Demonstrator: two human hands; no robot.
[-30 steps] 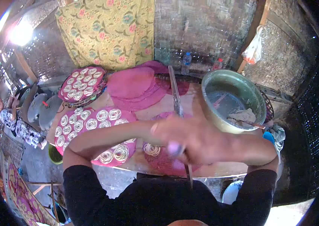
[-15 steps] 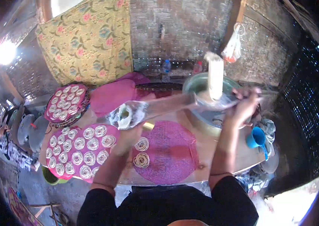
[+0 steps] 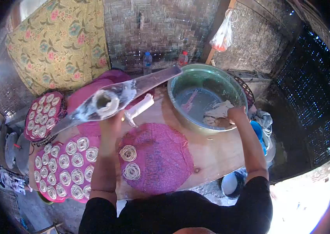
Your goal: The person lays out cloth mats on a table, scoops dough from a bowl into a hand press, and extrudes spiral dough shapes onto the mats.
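My left hand (image 3: 112,123), slightly blurred, is closed on a long wooden press board (image 3: 149,82). The board is tilted and smeared with white dough around a round hole. A dough-coated white cylinder (image 3: 141,106) is just right of this hand; I cannot tell what supports it. My right hand (image 3: 237,116) reaches inside the near right rim of a large green basin (image 3: 176,105), its fingers closed on pale dough (image 3: 216,114). Below the board lies a round pink mesh sheet (image 3: 165,160) with two coiled noodle nests (image 3: 131,171) at its left side.
More noodle nests (image 3: 77,176) cover a pink sheet at the left, and others fill a round tray (image 3: 42,117) behind it. A blue mug (image 3: 256,134) and grey cloth (image 3: 264,119) are beside the basin. Two bottles (image 3: 147,60) stand by the woven wall.
My right hand has come down from above the basin to the dough inside it. The white cylinder has moved from over the basin to beside my left hand. The board has shifted left and tilted.
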